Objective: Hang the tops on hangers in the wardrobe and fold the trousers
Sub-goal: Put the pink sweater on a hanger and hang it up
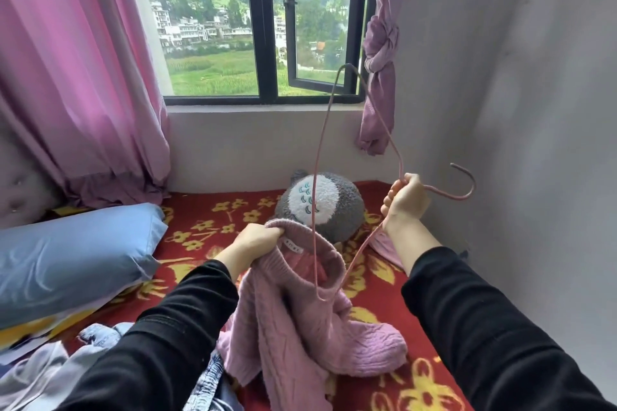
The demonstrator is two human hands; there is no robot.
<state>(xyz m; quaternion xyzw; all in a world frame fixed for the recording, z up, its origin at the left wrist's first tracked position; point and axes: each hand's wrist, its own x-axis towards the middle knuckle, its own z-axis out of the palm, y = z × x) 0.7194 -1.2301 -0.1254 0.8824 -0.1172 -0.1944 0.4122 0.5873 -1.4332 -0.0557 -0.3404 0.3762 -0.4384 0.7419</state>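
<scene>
A pink cable-knit sweater (293, 327) hangs over the bed, its body slumped on the red blanket. My left hand (255, 242) grips the collar and holds the neck hole wide. My right hand (405, 202) grips a thin pink wire hanger (322, 150) at its neck, just below the hook. The hanger stands on end: one shoulder end is poked down into the neck hole, the other points up toward the window.
Denim trousers (203, 384) and pale clothes (56, 367) lie at the lower left. A blue pillow (70, 257) is on the left, and a grey plush toy (320, 205) sits behind the sweater. The wall (517, 110) stands close on the right.
</scene>
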